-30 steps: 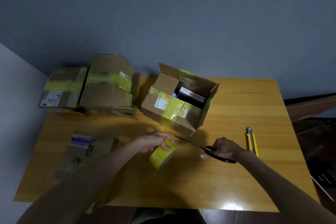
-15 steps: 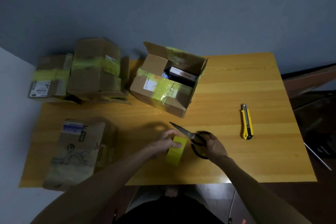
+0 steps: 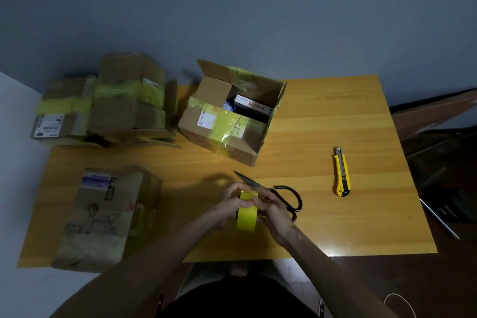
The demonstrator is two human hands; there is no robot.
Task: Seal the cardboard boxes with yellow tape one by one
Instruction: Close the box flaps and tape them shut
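1. Our left hand (image 3: 228,205) curls round the yellow tape roll (image 3: 246,219), which stands on edge in front of the open cardboard box (image 3: 227,121).
2. Our right hand (image 3: 272,210) grips the roll from the other side.
3. The scissors (image 3: 247,180) lie on the worktop (image 3: 335,227) in front of that box, partly behind the right hand.
4. A yellow utility knife (image 3: 341,171) lies to the box's right, well apart.
5. Taped boxes (image 3: 116,103) stand to its left; another closed box (image 3: 103,217) lies front-left.

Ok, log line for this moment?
left hand + right hand: hold yellow tape roll | scissors: on table | open box: unsealed
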